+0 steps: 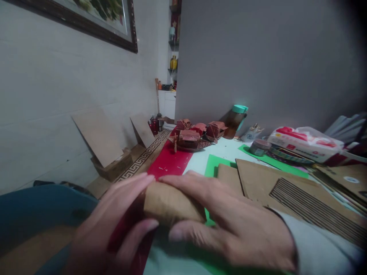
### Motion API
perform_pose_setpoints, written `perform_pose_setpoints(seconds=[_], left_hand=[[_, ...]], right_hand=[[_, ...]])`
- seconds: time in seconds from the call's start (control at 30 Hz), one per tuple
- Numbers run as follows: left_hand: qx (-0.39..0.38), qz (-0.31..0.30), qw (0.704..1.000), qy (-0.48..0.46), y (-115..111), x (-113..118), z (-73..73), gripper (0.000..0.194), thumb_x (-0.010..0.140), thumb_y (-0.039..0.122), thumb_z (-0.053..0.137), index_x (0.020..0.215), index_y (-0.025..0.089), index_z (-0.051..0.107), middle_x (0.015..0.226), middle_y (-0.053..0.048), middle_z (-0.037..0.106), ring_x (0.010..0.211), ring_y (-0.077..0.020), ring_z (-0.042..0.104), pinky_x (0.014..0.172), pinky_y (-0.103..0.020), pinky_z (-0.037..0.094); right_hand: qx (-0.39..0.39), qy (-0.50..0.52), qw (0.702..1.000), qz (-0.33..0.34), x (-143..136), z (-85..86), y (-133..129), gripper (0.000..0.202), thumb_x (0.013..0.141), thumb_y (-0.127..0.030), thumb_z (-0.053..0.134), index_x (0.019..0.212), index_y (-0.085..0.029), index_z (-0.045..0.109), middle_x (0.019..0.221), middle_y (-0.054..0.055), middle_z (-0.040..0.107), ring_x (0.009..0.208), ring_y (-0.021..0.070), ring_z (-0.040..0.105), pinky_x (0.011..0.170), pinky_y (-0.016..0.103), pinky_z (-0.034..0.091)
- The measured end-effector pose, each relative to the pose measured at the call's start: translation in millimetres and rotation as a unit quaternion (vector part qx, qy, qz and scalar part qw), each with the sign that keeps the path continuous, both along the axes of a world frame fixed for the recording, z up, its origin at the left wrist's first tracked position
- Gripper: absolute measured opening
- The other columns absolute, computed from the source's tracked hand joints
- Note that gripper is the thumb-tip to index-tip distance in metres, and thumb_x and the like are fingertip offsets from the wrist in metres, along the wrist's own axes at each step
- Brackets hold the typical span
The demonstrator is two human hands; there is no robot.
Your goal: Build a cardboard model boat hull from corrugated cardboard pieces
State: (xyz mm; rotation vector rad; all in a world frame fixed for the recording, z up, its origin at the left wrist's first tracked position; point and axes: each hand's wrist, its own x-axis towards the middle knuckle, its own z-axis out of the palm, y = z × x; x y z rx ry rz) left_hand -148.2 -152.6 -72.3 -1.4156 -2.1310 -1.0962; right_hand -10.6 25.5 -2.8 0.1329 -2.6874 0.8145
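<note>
Between your left hand and right hand you grip a matt brown cardboard piece, dull and slightly fibrous. Right of it lie flat cardboard sheets, one scored with dark slits. Behind it, the red mat looks smooth, and the tissue pack beyond has glossy plastic wrap.

Both hands cover the brown piece's ends; left wrist cut off.

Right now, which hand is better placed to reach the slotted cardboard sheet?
Probably the right hand: the slotted cardboard sheet lies beside it. The left hand grips the cardboard piece on the far side.
</note>
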Motion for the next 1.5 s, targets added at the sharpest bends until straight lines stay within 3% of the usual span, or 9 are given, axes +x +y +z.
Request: perform_pose_setpoints(seconds=[0.07, 0.17, 0.4, 0.6, 0.87, 0.97, 1.2, 1.3, 1.5], left_hand=[[-0.008, -0.037, 0.999, 0.034, 5.5, -10.9, 9.8, 0.046, 0.086, 0.036, 0.060, 0.132, 0.036, 0.053, 0.127, 0.003, 0.066, 0.109, -0.0199, 0.065, 0.097, -0.028, 0.050], [-0.001, -0.058, 0.998, 0.011, 14.6, -19.2, 11.5, 0.043, 0.087, 0.031, 0.061, 0.129, 0.037, 0.055, 0.123, 0.006, 0.067, 0.108, -0.0162, 0.063, 0.098, -0.023, 0.046], [0.002, -0.078, 0.997, 0.011, 14.7, -25.2, 0.3, 0.038, 0.084, 0.028, 0.066, 0.122, 0.029, 0.061, 0.116, 0.001, 0.069, 0.107, -0.0163, 0.063, 0.100, -0.023, 0.043], [-0.048, -0.094, 0.991, 0.076, 8.1, -29.4, -6.3, 0.034, 0.086, 0.024, 0.063, 0.120, 0.022, 0.061, 0.116, -0.006, 0.070, 0.115, -0.0231, 0.059, 0.104, -0.034, 0.042], [-0.089, -0.123, 0.985, 0.084, 7.9, -28.5, 5.8, 0.042, 0.087, 0.017, 0.058, 0.128, 0.025, 0.053, 0.123, -0.002, 0.062, 0.117, -0.0184, 0.054, 0.105, -0.027, 0.037], [-0.067, -0.128, 0.986, 0.080, 8.0, -28.0, 9.8, 0.041, 0.087, 0.014, 0.056, 0.126, 0.028, 0.054, 0.123, 0.000, 0.060, 0.116, -0.0168, 0.054, 0.102, -0.025, 0.039], [-0.120, -0.134, 0.978, 0.109, -2.0, -39.6, 1.0, 0.047, 0.089, 0.015, 0.053, 0.133, 0.032, 0.049, 0.126, 0.001, 0.055, 0.116, -0.0184, 0.053, 0.099, -0.025, 0.040], [-0.134, -0.123, 0.977, 0.106, -4.4, -42.5, -1.7, 0.047, 0.091, 0.017, 0.052, 0.135, 0.032, 0.047, 0.128, 0.000, 0.055, 0.117, -0.0186, 0.053, 0.101, -0.027, 0.040], [-0.151, -0.135, 0.970, 0.138, -4.6, -41.2, -1.5, 0.045, 0.091, 0.023, 0.052, 0.135, 0.030, 0.048, 0.136, -0.001, 0.053, 0.128, -0.0190, 0.048, 0.111, -0.030, 0.036]], right_hand=[[-0.005, -0.030, 0.998, 0.055, -12.8, 0.6, 7.0, 0.043, 0.091, -0.035, 0.063, 0.130, -0.018, 0.054, 0.118, 0.007, 0.067, 0.103, 0.0205, 0.064, 0.089, 0.031, 0.052], [-0.020, -0.047, 0.994, 0.100, -28.6, -4.1, 17.7, 0.035, 0.094, -0.031, 0.060, 0.125, -0.016, 0.056, 0.117, 0.006, 0.067, 0.100, 0.0185, 0.065, 0.086, 0.029, 0.051], [-0.025, -0.062, 0.994, 0.089, -37.8, -12.4, 27.3, 0.042, 0.092, -0.032, 0.061, 0.130, -0.016, 0.056, 0.123, 0.007, 0.066, 0.105, 0.0212, 0.064, 0.087, 0.032, 0.051], [0.053, -0.048, 0.992, 0.104, -37.7, -22.7, 27.2, 0.047, 0.087, -0.024, 0.068, 0.130, -0.008, 0.055, 0.121, 0.013, 0.067, 0.108, 0.0235, 0.062, 0.094, 0.035, 0.047], [0.019, -0.048, 0.991, 0.127, -34.4, -25.5, 25.6, 0.055, 0.090, -0.032, 0.065, 0.134, -0.003, 0.051, 0.120, 0.018, 0.064, 0.106, 0.0262, 0.060, 0.092, 0.037, 0.045], [0.004, -0.034, 0.992, 0.123, -33.1, -25.5, 23.4, 0.055, 0.089, -0.031, 0.066, 0.133, -0.002, 0.051, 0.119, 0.017, 0.065, 0.106, 0.0259, 0.060, 0.091, 0.036, 0.044], [0.008, -0.071, 0.990, 0.125, -33.8, -25.4, 20.9, 0.045, 0.093, -0.037, 0.060, 0.126, -0.006, 0.057, 0.114, 0.014, 0.067, 0.099, 0.0235, 0.062, 0.086, 0.032, 0.046], [0.009, -0.088, 0.988, 0.130, -31.0, -21.6, 25.0, 0.041, 0.097, -0.030, 0.054, 0.131, -0.007, 0.054, 0.121, 0.014, 0.065, 0.105, 0.0224, 0.062, 0.089, 0.031, 0.045], [0.028, -0.116, 0.990, 0.080, -24.4, -20.8, 33.8, 0.051, 0.091, -0.031, 0.063, 0.134, -0.007, 0.054, 0.118, 0.015, 0.068, 0.102, 0.0259, 0.065, 0.086, 0.034, 0.048]])
